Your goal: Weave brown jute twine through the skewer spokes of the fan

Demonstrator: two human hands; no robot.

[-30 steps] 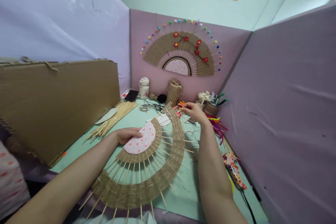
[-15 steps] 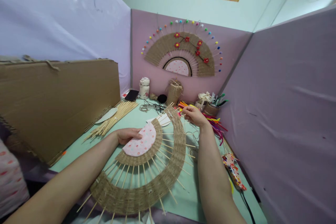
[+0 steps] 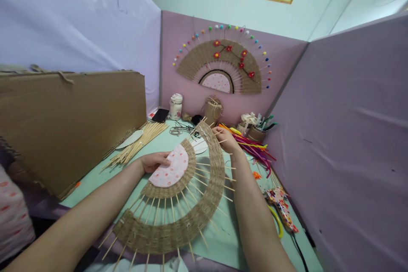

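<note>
A half-round fan frame point(image 3: 178, 231) of thin sticks and woven brown cord tilts over the green table, its pink patterned half-disc point(image 3: 172, 168) at the centre. My left hand point(image 3: 155, 161) grips that half-disc, thumb on top and the other fingers hidden beneath. At the upper right end of the outer woven band is my right hand point(image 3: 225, 138), fingers pinched together near the stick tips. What lies between those fingers is too small to make out.
A cardboard sheet point(image 3: 73, 123) stands at the left. Loose sticks point(image 3: 137, 146), a white bottle point(image 3: 175, 107), a twine roll point(image 3: 212, 110) and coloured stems point(image 3: 251, 146) lie behind. A glue gun point(image 3: 282, 208) with a cable is at the right. A finished fan point(image 3: 251, 61) hangs ahead.
My right hand has moved left and slightly closer to the band's upper end. The fan frame has turned and shifted a little, while my left hand keeps its hold.
</note>
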